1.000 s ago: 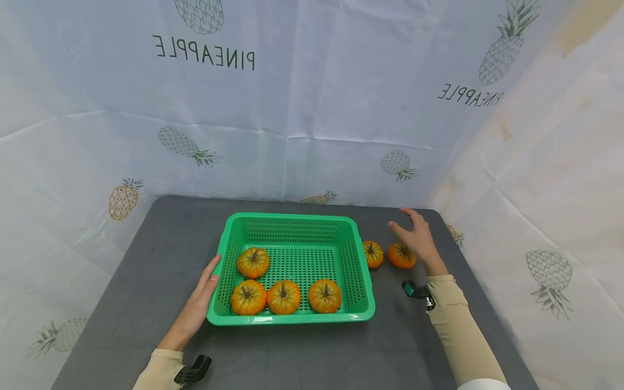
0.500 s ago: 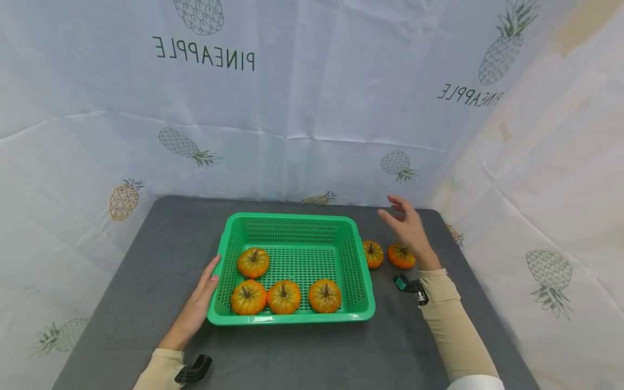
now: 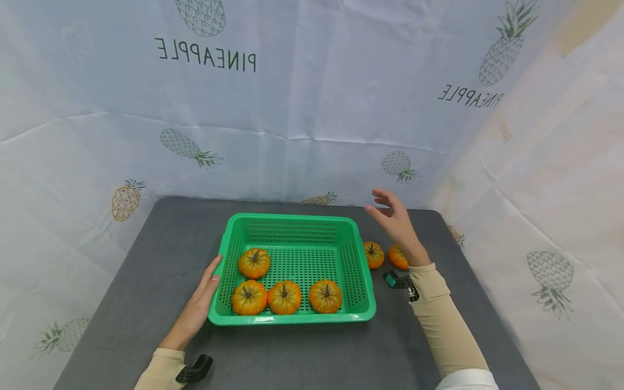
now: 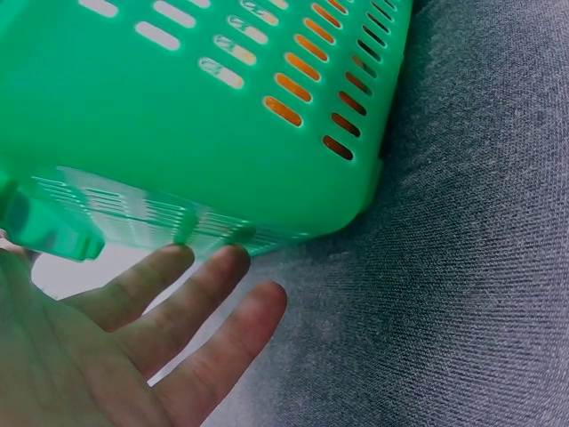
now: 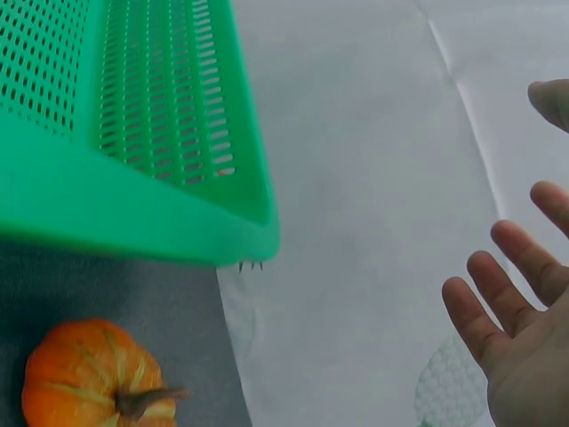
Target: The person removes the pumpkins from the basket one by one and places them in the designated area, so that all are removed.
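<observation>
A green plastic basket (image 3: 292, 319) with slotted walls holds several small orange pumpkins, among them one at the front right (image 3: 325, 296) and one at the back left (image 3: 254, 263). Against the basket's left side rests my left hand (image 3: 192, 311), its fingers extended; in the left wrist view the fingertips (image 4: 233, 258) meet the slotted wall. My right hand (image 3: 397, 223) hovers beyond the basket's right back corner, fingers spread and holding nothing. Below it, two more pumpkins lie outside the basket: one beside its right wall (image 3: 374, 255), another (image 3: 398, 257) partly hidden by the right wrist.
The dark grey table (image 3: 292, 357) extends around the basket. Behind it hangs a white curtain (image 3: 336, 97) with pineapple prints, which also runs along the left and right sides. Each wrist wears a black strap mount.
My right hand has moved left and slightly away from me, from over the right-hand pumpkin towards the basket's back corner. The left hand, basket and pumpkins have stayed in place.
</observation>
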A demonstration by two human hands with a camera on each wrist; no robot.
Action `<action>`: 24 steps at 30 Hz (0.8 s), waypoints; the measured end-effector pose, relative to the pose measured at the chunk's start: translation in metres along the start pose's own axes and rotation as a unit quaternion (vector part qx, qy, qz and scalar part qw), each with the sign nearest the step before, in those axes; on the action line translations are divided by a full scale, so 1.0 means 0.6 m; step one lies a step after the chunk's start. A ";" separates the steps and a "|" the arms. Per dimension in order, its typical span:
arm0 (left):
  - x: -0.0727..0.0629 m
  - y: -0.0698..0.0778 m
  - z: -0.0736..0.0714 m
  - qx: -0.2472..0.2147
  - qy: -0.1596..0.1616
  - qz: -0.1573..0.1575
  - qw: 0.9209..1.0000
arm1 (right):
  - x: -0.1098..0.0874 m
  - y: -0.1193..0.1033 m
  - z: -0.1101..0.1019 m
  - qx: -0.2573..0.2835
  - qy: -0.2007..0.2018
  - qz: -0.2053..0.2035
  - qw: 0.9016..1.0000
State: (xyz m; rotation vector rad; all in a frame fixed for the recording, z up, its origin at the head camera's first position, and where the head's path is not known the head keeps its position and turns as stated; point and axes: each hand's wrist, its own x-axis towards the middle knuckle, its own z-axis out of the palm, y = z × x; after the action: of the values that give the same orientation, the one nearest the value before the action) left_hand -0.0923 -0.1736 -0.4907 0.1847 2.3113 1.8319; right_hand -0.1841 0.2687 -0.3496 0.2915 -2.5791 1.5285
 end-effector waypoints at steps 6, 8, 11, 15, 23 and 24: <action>0.000 0.002 0.000 0.002 -0.001 -0.003 1.000 | 0.008 -0.010 0.013 0.007 -0.011 -0.005 1.000; -0.001 0.003 0.000 0.003 -0.001 -0.004 1.000 | 0.011 -0.019 0.017 0.009 -0.015 -0.007 1.000; -0.001 0.003 -0.001 0.004 -0.001 -0.003 1.000 | 0.017 -0.027 0.025 0.011 -0.019 -0.011 1.000; 0.000 0.002 0.000 0.009 -0.004 -0.002 1.000 | 0.031 -0.014 0.036 0.025 -0.019 -0.019 0.999; -0.002 0.000 -0.001 0.010 -0.003 -0.001 1.000 | 0.057 0.021 0.057 0.020 0.006 -0.052 0.998; -0.002 0.000 -0.001 0.009 -0.002 -0.001 1.000 | 0.059 0.019 0.059 0.020 0.007 -0.053 0.998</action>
State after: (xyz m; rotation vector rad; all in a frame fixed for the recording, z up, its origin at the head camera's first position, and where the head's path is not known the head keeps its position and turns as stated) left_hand -0.0914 -0.1746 -0.4902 0.1880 2.3248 1.8076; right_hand -0.2215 0.2391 -0.3689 0.4125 -2.4826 1.5406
